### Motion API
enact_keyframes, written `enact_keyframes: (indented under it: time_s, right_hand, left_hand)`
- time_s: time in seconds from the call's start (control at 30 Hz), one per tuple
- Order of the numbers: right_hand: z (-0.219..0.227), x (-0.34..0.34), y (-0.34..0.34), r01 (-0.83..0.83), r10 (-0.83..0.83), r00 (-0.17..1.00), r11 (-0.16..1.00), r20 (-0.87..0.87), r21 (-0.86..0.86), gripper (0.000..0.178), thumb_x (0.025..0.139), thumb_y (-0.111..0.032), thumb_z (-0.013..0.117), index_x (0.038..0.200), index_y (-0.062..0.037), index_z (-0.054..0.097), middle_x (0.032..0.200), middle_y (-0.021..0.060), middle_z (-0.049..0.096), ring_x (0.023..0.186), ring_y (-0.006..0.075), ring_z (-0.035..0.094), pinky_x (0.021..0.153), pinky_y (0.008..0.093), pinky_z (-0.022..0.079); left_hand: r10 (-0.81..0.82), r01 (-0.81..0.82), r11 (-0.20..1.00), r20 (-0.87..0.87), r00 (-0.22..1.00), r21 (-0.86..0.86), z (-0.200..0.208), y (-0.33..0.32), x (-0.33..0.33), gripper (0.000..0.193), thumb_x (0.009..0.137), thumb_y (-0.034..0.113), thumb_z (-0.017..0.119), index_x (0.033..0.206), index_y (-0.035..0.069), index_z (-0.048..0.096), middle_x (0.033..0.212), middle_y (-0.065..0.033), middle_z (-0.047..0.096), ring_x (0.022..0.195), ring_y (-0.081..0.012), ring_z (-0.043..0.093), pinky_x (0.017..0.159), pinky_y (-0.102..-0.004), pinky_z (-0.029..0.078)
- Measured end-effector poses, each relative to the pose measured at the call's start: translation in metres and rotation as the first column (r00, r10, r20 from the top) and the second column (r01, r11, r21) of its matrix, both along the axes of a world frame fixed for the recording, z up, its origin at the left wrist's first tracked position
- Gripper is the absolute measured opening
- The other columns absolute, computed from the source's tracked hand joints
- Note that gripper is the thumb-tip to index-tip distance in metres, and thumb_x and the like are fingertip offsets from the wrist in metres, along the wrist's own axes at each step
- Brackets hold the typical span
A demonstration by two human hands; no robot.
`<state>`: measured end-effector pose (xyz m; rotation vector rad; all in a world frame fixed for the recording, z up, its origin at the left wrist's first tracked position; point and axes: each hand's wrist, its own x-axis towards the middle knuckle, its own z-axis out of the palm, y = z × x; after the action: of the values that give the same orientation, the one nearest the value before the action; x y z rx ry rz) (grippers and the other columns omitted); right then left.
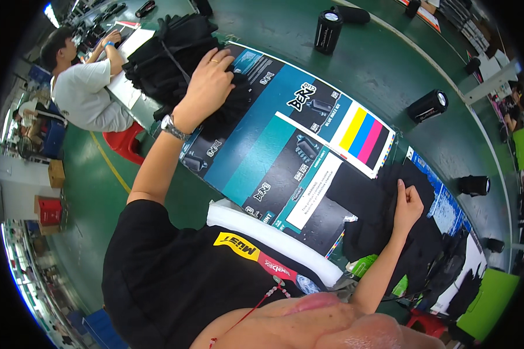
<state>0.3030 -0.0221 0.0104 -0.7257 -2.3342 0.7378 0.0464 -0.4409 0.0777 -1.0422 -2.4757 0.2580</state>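
On green table (390,75) | left hand (206,87) flat, open on black pouches (163,58) — right hand (407,205) pinching black fabric (378,215)

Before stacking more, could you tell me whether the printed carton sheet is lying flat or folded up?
Flat: the printed carton sheet lies spread on the green table, panels unfolded.

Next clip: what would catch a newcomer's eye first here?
Likely the big flat printed sheet across the green table, with its bright yellow, blue and pink stripes. The left hand rests on a heap of black fabric pouches at the sheet's far left end, while the right hand pinches black fabric at its right. Black cylinders stand along the table beyond.
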Motion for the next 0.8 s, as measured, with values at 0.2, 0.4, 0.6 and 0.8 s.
enact_keyframes:
  time_s: [0.2,0.4,0.6,0.8]
  right_hand:
    - [-0.002,0.006,0.008,-0.002,0.002,1.000,1.000,-0.017,-0.017,0.046,0.083,-0.021,0.071,0.058,-0.0013,0.037,0.051,0.0031,0.027,0.050,0.0087,0.026,0.046,0.0293,0.023]
    - [0.005,0.005,0.006,-0.022,0.022,0.998,1.000,-0.054,0.000,0.043,0.082,-0.020,0.071,0.059,-0.0011,0.040,0.051,0.0035,0.028,0.050,0.0102,0.027,0.046,0.0291,0.025]
    - [0.021,0.020,0.007,-0.003,0.004,0.999,0.999,0.046,-0.036,0.043,0.080,-0.020,0.072,0.059,-0.0006,0.040,0.051,0.0043,0.028,0.050,0.0106,0.027,0.046,0.0294,0.024]
    - [0.066,0.050,0.017,0.093,-0.098,0.994,0.992,-0.053,-0.080,0.023,0.079,-0.015,0.075,0.081,-0.0006,0.057,0.065,0.0009,0.049,0.057,0.0069,0.043,0.054,0.0224,0.039]
  left_hand:
    - [0.123,-0.089,0.986,0.258,0.958,-0.141,-0.011,0.024,-0.008,0.037,0.071,0.029,0.072,0.088,-0.002,0.062,0.092,-0.0160,0.063,0.094,-0.0316,0.059,0.096,-0.0397,0.040]
    - [-0.036,-0.036,0.919,0.173,0.984,0.393,0.011,0.053,-0.011,0.018,0.078,0.009,0.063,0.092,-0.002,0.061,0.091,-0.0176,0.064,0.094,-0.0342,0.060,0.080,-0.0402,0.048]
    - [-0.750,-0.628,0.217,0.540,0.382,0.747,0.057,0.130,0.017,0.032,0.090,0.028,0.063,0.098,-0.003,0.063,0.087,-0.0018,0.065,0.076,-0.0072,0.060,0.066,-0.0225,0.048]
    - [-0.538,-0.358,0.689,0.776,0.331,0.630,-0.013,0.143,0.020,0.050,0.093,0.039,0.055,0.116,-0.005,0.057,0.105,-0.0164,0.064,0.097,-0.0223,0.060,0.088,-0.0299,0.044]
